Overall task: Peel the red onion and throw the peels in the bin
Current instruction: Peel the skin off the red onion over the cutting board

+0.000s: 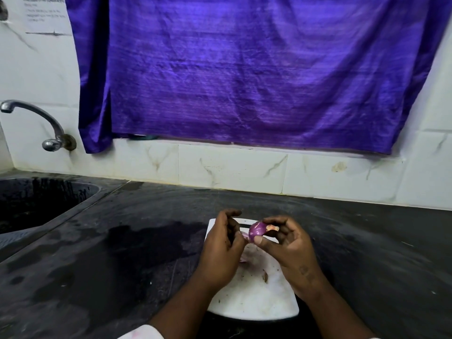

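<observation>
Both forearms are bare from wrist to near the elbow. The left hand (221, 253) and right hand (288, 250) wear no gloves or rings that show. A pale, whitish short sleeve edge with faint pink smudges (143, 333) shows at the left elbow.

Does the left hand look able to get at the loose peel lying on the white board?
Probably yes: the left hand hovers right above the peel on the board, nothing between them.
</observation>
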`<state>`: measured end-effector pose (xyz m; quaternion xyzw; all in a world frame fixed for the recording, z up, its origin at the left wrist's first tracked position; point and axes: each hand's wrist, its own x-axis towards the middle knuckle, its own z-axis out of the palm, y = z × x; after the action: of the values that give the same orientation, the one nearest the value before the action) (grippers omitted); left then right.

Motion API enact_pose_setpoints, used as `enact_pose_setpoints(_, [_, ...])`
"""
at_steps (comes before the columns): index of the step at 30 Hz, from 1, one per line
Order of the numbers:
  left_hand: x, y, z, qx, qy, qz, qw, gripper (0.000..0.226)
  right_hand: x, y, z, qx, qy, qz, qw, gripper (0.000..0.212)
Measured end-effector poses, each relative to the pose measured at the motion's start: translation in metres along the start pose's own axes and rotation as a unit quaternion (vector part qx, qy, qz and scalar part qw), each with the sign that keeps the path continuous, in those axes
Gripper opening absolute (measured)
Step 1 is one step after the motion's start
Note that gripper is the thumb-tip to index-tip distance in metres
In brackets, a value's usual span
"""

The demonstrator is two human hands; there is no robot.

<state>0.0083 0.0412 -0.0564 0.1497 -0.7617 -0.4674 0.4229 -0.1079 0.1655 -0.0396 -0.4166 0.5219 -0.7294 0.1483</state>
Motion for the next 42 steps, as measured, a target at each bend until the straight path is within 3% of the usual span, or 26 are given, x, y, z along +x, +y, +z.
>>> enact_pose_setpoints(7, [0.003,-0.010,-0.002,0.067,0.011,-0.018,0.998,0.032,0.001,-0.001,-0.002,0.088,0.006,0.044,0.995,0.047])
enact_pose_setpoints(16, [0.001,0.007,-0.003,0.079,0.041,0.089,0.992,0.018,0.001,0.002,-0.001,0.040,0.004,0.054,0.998,0.042])
enact_pose_setpoints(22, [-0.001,0.008,-0.002,0.044,0.035,0.067,0.996,0.042,0.000,0.000,0.000,-0.010,0.001,0.045,0.999,0.040])
enact_pose_setpoints(33, [0.000,0.009,-0.003,0.002,0.056,0.057,0.997,0.049,-0.002,-0.002,0.001,-0.016,-0.002,0.043,0.999,0.039])
enact_pose_setpoints(42, [0.000,0.012,-0.002,-0.046,0.024,0.044,0.998,0.044,-0.002,-0.003,-0.002,-0.004,-0.012,0.035,0.999,0.035])
